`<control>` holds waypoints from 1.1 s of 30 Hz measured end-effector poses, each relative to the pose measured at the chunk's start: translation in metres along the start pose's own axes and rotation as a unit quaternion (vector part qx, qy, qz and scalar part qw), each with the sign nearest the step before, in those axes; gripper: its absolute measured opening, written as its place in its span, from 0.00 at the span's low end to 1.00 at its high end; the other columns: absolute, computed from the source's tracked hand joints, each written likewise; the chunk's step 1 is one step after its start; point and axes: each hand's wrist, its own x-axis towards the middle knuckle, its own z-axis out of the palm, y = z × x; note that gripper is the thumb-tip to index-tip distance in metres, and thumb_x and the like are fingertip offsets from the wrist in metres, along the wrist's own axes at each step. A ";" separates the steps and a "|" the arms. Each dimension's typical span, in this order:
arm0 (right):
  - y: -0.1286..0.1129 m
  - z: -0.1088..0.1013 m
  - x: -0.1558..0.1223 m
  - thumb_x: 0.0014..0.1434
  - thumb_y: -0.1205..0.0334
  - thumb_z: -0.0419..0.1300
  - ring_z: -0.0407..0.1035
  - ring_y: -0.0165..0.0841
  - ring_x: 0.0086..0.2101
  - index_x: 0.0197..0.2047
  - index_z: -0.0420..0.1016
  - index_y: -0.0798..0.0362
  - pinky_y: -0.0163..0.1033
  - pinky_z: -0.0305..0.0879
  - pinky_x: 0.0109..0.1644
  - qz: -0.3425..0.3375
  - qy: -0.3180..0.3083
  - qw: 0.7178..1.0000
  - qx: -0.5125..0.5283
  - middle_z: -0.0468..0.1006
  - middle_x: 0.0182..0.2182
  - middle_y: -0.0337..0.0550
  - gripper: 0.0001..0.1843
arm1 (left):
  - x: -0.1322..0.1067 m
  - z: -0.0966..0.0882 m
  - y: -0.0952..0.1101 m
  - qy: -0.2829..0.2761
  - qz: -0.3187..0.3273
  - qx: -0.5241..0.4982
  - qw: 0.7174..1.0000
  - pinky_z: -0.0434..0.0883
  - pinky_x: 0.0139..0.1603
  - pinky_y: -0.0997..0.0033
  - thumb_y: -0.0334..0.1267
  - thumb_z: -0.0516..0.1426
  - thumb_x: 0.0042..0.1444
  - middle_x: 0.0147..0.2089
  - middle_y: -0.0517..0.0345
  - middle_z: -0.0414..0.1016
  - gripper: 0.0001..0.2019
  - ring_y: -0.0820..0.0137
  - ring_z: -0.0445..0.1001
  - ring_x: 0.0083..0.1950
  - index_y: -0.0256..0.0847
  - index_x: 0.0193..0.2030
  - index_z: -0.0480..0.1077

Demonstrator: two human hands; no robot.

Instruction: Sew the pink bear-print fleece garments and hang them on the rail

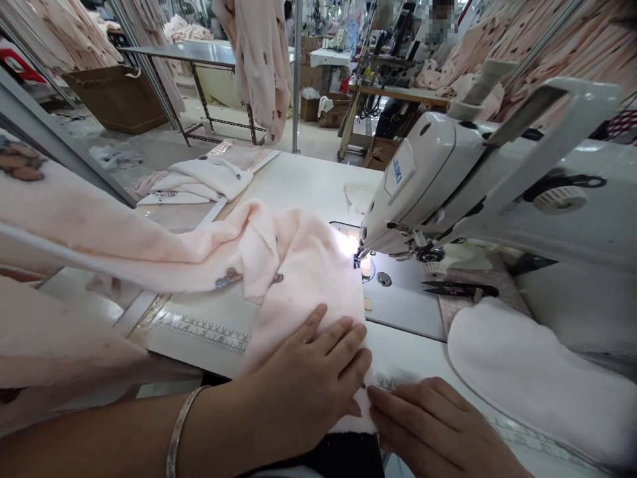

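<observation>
Pale pink plush fabric (313,265) with small printed figures lies across the sewing table, its right edge running under the presser foot (357,259) of a white sewing machine (423,166). My left hand (318,365) rests flat on the fabric with fingers stretched out, in front of the needle area. At the near end, my right hand (432,425) pinches the fabric's right edge between thumb and fingers. The machine's lamp lights the spot around the needle.
Black thread snips (460,289) lie right of the needle plate, near a pale fabric piece (537,378). A folded white piece (199,179) sits at the far left. A printed ruler (204,328) marks the front edge. Metal poles and hanging fabric stand beyond.
</observation>
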 end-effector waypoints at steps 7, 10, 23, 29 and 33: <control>0.030 0.007 0.020 0.63 0.71 0.54 0.66 0.33 0.36 0.43 0.76 0.57 0.41 0.59 0.38 0.021 -0.008 0.999 -0.029 0.79 0.44 0.43 0.10 | 0.025 -0.008 -0.051 -0.004 0.047 -0.025 0.999 0.54 0.65 0.50 0.46 0.49 0.64 0.63 0.45 0.61 0.22 0.58 0.59 0.64 0.36 0.60 0.60; 0.051 0.011 0.027 0.61 0.71 0.55 0.66 0.34 0.37 0.46 0.74 0.56 0.41 0.60 0.37 0.023 -0.020 0.999 -0.035 0.77 0.46 0.46 0.11 | 0.041 -0.005 -0.079 0.008 0.073 -0.043 0.996 0.57 0.62 0.53 0.44 0.49 0.64 0.59 0.45 0.65 0.19 0.59 0.62 0.61 0.37 0.58 0.62; 0.108 0.030 0.047 0.62 0.67 0.54 0.68 0.30 0.33 0.45 0.75 0.52 0.39 0.62 0.41 0.114 0.035 0.990 -0.082 0.74 0.32 0.43 0.11 | 0.098 0.002 -0.154 0.042 0.056 -0.055 0.996 0.62 0.53 0.65 0.46 0.50 0.63 0.49 0.52 0.69 0.13 0.66 0.66 0.47 0.38 0.42 0.68; 0.093 0.020 0.052 0.62 0.68 0.56 0.69 0.31 0.35 0.45 0.74 0.53 0.39 0.64 0.41 0.098 0.037 0.992 -0.063 0.75 0.36 0.44 0.09 | 0.097 0.009 -0.147 0.052 -0.070 0.026 0.996 0.42 0.65 0.37 0.52 0.49 0.62 0.60 0.46 0.64 0.23 0.52 0.54 0.66 0.38 0.56 0.65; 0.057 0.012 0.055 0.62 0.70 0.54 0.67 0.37 0.49 0.52 0.69 0.57 0.43 0.65 0.49 0.052 0.051 0.997 -0.012 0.73 0.47 0.52 0.15 | 0.040 0.011 -0.066 0.028 -0.141 0.065 0.987 0.55 0.54 0.26 0.58 0.53 0.55 0.64 0.32 0.58 0.34 0.35 0.52 0.65 0.33 0.60 0.63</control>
